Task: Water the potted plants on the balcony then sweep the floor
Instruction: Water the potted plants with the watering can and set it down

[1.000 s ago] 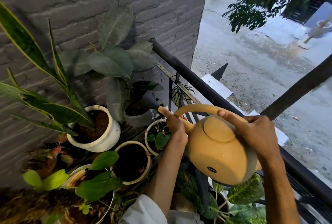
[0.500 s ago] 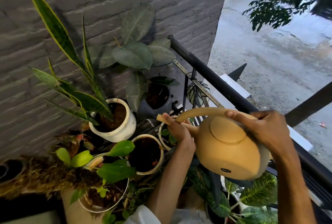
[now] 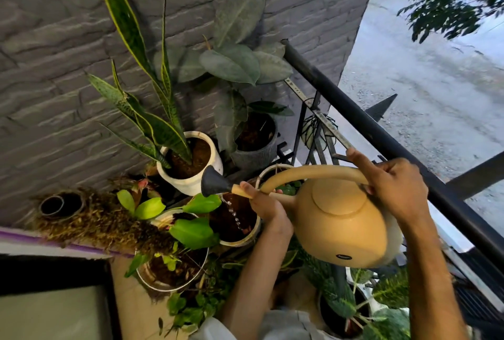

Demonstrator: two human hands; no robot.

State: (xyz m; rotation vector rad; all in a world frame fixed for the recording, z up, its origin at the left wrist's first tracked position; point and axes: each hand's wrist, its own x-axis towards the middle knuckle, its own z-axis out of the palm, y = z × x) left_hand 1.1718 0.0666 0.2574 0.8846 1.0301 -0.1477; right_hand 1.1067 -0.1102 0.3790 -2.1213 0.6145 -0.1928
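A tan watering can (image 3: 338, 223) with a dark rose head (image 3: 214, 182) is tilted to the left. My right hand (image 3: 392, 189) grips its arched handle and my left hand (image 3: 263, 203) holds the spout. Water drops fall from the rose into a cream pot of dark soil (image 3: 236, 223). Behind it stand a snake plant in a white pot (image 3: 191, 173) and a broad-leaved plant in a grey ribbed pot (image 3: 255, 148). A pot with bright green leaves (image 3: 171, 271) sits at the lower left.
A grey brick wall (image 3: 68, 39) rises behind the pots. A black metal railing (image 3: 362, 126) runs diagonally on the right, with the street below it. A mossy pole (image 3: 103, 222) lies at the left. More leafy pots (image 3: 346, 309) crowd the floor under the can.
The can has tipped further left and water now falls from the rose into the cream pot. The view has shifted left, so the pots sit further right.
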